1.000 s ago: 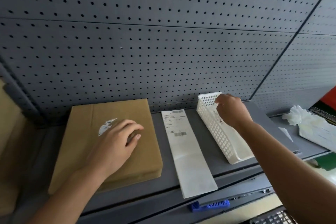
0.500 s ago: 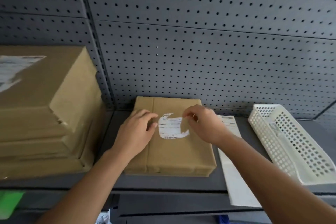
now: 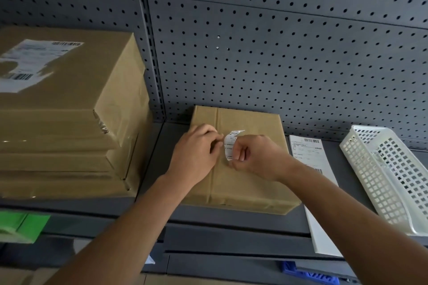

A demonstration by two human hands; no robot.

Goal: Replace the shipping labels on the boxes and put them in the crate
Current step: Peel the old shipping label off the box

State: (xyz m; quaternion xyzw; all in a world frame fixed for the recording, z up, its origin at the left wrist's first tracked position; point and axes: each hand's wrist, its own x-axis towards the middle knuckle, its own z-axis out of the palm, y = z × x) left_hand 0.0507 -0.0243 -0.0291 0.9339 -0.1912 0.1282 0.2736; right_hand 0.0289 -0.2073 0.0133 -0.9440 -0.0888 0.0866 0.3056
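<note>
Far left of the box (image 3: 250, 187), a stack of boxes (image 3: 69, 122) runs off the frame edge, so its width cannot be seen; the torn sticker (image 3: 34, 62) on its top is too blurred to read; below it a green thing (image 3: 20, 227) is cut off and cannot be identified. A strip of bare shelf (image 3: 157, 169) lies between the stack and the box.

The left hand (image 3: 196, 152) rests on the box's near-left top with fingers bent, tips meeting at the label's left edge; whether it pinches the paper or only presses the cardboard cannot be told. The label (image 3: 230, 143) stands curled up off the middle of the box top, its lower end hidden behind the right hand (image 3: 257, 157), which pinches it between thumb and curled fingers; its print is unreadable. Both forearms cover the box's front part.

Just right of the box lies a white sheet (image 3: 310, 152), touching or tucked under the box's right edge and overhanging the shelf front; beyond it a white basket (image 3: 382, 180) is cut by the right frame edge, with something pale inside that cannot be made out. Below the box's front right, a blue thing (image 3: 308, 275) is partly hidden under the shelf lip. Behind the box the pegboard wall (image 3: 278, 53) stands close.
</note>
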